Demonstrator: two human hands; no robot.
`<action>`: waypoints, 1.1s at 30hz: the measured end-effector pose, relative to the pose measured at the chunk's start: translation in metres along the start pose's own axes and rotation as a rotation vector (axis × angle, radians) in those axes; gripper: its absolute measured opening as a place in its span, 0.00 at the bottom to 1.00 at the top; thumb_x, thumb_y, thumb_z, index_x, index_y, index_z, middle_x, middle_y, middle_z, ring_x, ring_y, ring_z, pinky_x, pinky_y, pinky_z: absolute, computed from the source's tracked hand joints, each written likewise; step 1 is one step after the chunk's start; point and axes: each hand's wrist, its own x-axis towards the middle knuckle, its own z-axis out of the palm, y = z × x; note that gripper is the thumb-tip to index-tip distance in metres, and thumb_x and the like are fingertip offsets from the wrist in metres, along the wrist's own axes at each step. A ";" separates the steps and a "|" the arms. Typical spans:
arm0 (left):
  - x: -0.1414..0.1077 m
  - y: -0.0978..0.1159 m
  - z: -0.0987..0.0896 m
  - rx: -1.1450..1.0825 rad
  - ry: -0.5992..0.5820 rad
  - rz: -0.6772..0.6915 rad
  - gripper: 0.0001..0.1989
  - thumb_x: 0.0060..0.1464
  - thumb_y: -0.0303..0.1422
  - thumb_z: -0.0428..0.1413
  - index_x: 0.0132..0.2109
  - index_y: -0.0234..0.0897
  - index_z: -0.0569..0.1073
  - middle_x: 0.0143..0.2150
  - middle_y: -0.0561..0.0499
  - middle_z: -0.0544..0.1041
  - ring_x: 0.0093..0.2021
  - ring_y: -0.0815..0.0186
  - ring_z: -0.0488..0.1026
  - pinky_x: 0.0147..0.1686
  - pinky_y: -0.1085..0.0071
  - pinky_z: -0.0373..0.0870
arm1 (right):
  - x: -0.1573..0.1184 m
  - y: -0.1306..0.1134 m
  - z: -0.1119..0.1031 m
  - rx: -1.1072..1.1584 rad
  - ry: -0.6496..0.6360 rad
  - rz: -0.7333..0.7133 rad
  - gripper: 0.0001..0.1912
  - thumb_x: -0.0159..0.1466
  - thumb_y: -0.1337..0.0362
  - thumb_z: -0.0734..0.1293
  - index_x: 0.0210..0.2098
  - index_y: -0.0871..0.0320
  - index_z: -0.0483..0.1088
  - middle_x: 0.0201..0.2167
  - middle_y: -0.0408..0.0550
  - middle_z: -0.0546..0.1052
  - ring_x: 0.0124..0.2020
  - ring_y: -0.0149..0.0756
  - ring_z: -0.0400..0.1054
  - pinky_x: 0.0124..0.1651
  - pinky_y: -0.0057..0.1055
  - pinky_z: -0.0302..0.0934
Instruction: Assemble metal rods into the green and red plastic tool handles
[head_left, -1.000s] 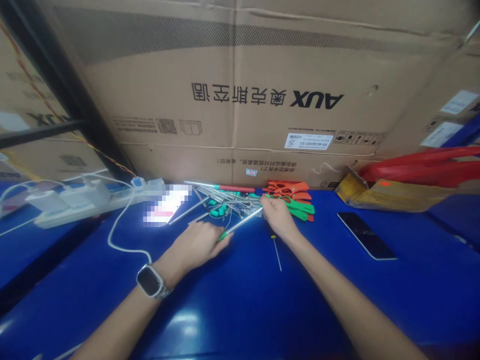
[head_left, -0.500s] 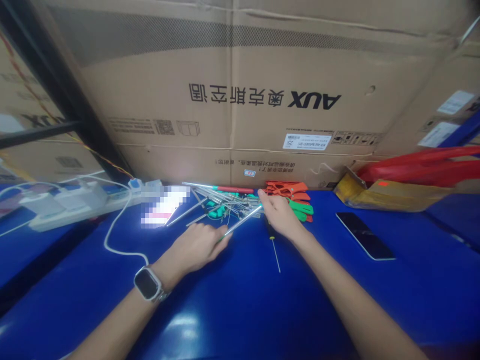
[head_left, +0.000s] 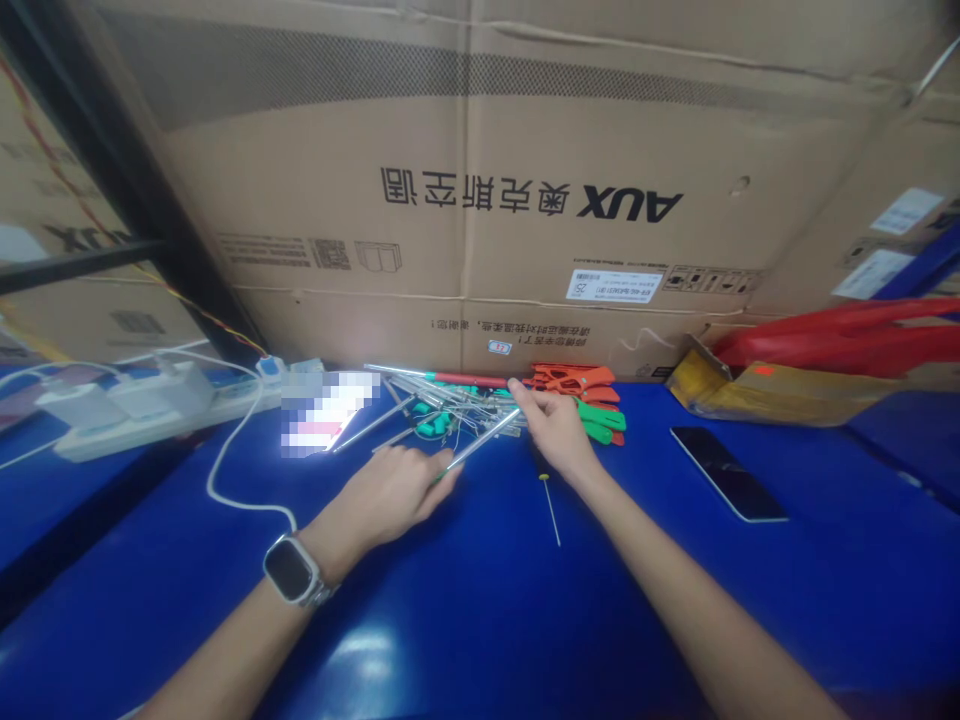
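Two hands held one slim silver rod, which slanted between their fingers above the blue table. The left hand was closed in a fist, thumb and curled fingers clamped on the nearer end, where a bit of green showed. The right hand had its fingers bent together about the far end; their tips were mostly hidden, so how hard they pressed could not be told. Just beyond the rod lay a tangle of metal rods and turquoise pieces; orange clips lay past the right fingers, and a screwdriver stuck out on their near side. To handle the rod well, a firm, even grip at both ends seemed best, with any force kept along its length and the knuckles clear of the tangle.
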 end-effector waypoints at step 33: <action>0.001 -0.002 0.003 0.029 0.026 -0.026 0.23 0.70 0.40 0.35 0.38 0.36 0.71 0.25 0.46 0.76 0.27 0.57 0.77 0.27 0.67 0.60 | -0.014 -0.006 0.018 0.365 0.018 -0.006 0.17 0.63 0.50 0.66 0.39 0.56 0.77 0.21 0.40 0.63 0.24 0.31 0.55 0.27 0.29 0.49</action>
